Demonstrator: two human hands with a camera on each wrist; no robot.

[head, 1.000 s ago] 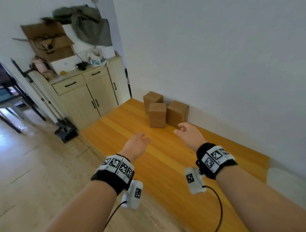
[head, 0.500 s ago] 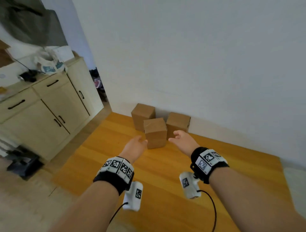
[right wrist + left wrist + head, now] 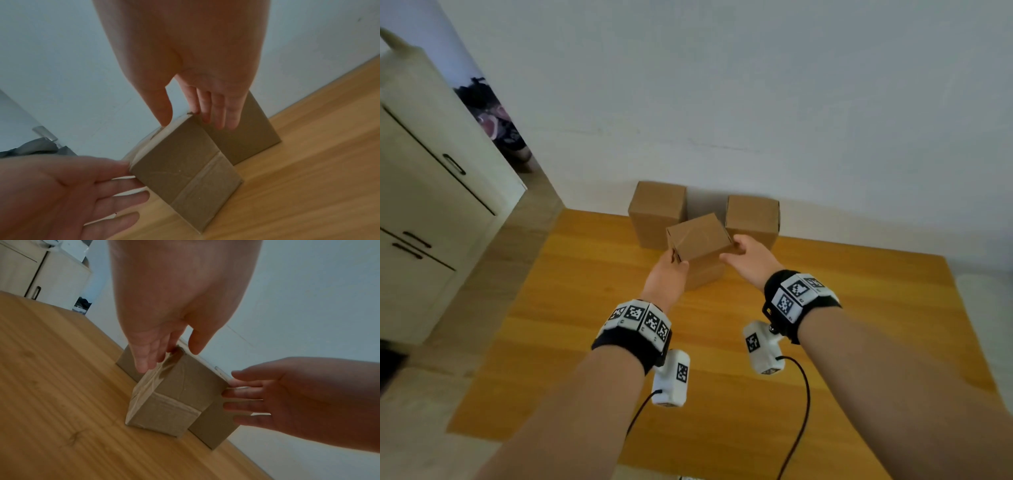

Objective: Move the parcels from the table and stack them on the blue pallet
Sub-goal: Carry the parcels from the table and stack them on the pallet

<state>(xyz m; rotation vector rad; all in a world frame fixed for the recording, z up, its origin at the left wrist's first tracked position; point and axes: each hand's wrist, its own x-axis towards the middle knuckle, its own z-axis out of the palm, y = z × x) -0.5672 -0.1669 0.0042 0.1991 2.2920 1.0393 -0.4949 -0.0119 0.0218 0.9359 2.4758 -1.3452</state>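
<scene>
Three brown cardboard parcels stand on the wooden table [image 3: 599, 342] near the wall. The front parcel [image 3: 698, 245] stands between my hands. My left hand [image 3: 676, 265] touches its upper left side with straight fingers [image 3: 149, 356], thumb over the top edge. My right hand [image 3: 736, 250] lies against its right side, fingers [image 3: 218, 112] straight and thumb at the top rim. The parcel [image 3: 174, 395] rests on the table. Behind it stand a left parcel [image 3: 655, 212] and a right parcel [image 3: 753, 216]. No blue pallet is in view.
A white wall [image 3: 722, 102] rises directly behind the parcels. A cream cabinet [image 3: 431, 212] stands to the left, across a strip of floor [image 3: 493, 274]. The table's left edge runs diagonally beside my left arm.
The view has closed in on the table. Both hands have reached forward from mid-air and now touch the two sides of the front parcel.
</scene>
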